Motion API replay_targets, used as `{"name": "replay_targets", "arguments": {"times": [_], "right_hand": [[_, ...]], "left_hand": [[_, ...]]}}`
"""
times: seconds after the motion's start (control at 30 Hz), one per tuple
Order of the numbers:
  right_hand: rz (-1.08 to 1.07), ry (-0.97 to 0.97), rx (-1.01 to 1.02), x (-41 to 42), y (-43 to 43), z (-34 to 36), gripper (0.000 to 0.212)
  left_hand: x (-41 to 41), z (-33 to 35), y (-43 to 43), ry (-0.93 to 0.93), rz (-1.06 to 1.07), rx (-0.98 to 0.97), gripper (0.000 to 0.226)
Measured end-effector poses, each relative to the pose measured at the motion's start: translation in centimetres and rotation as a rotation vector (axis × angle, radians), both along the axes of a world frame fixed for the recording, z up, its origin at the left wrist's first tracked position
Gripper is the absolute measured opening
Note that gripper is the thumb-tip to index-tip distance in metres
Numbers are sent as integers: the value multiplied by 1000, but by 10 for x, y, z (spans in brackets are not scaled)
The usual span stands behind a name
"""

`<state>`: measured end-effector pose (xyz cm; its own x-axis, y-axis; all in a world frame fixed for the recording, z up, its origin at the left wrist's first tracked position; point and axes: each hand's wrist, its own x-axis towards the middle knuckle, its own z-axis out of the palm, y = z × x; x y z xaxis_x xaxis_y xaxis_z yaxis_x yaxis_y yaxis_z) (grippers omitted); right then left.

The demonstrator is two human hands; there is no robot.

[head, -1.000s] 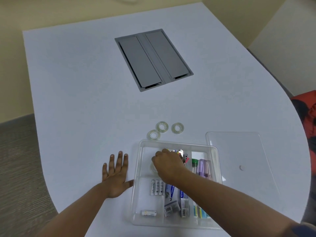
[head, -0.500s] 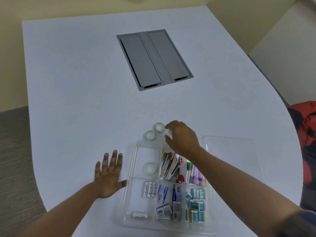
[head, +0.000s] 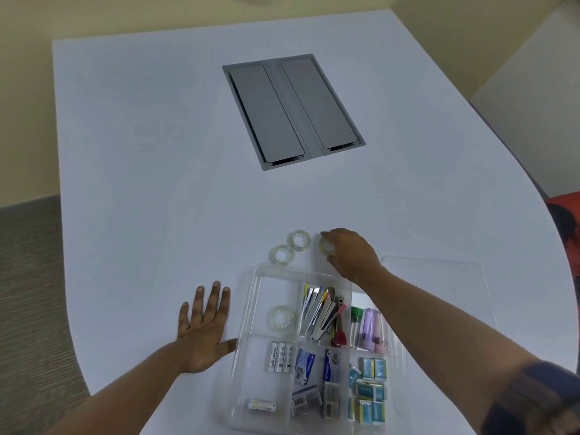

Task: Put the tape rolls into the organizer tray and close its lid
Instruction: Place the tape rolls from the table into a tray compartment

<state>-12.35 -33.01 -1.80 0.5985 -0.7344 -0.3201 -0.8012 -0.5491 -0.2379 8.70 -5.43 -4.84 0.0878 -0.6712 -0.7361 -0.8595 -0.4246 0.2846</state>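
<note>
A clear organizer tray (head: 255, 296) sits at the near edge of the white table. One clear tape roll (head: 281, 318) lies in its far-left compartment. Two more tape rolls (head: 299, 239) (head: 281, 255) lie on the table just beyond the tray. My right hand (head: 351, 254) is beyond the tray's far rim, fingers closed around a third loose tape roll (head: 325, 247), which shows at my fingertips. My left hand (head: 204, 328) lies flat on the table, fingers spread, touching the tray's left side. The clear lid (head: 445, 277) rests on the table to the tray's right.
The tray's other compartments hold batteries (head: 280, 356), staplers and clips (head: 320, 312), small boxes and tubes. A grey cable hatch (head: 293, 109) is set into the table farther off. The table edge curves away on the right, with a red object (head: 565, 227) past it.
My right hand left one tape roll in the tray's far-left compartment, rose out of the tray and reached over its far rim to the rightmost loose roll. The left hand stayed flat.
</note>
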Motion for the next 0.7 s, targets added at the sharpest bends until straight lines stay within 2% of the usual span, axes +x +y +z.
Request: {"name": "replay_targets", "arguments": {"times": [0.2, 0.33, 0.47, 0.7], "right_hand": [[-63, -70, -82, 2, 4, 10, 45], [-117, -286, -141, 10, 24, 34, 29], [-13, -421, -113, 17, 65, 53, 21], [202, -272, -4, 20, 124, 45, 22]], "left_hand": [[0, 0, 0, 0, 4, 1, 97], [0, 1, -1, -2, 1, 8, 98], [-1, 2, -2, -11, -2, 4, 98], [-1, 3, -1, -11, -7, 1, 98]]}}
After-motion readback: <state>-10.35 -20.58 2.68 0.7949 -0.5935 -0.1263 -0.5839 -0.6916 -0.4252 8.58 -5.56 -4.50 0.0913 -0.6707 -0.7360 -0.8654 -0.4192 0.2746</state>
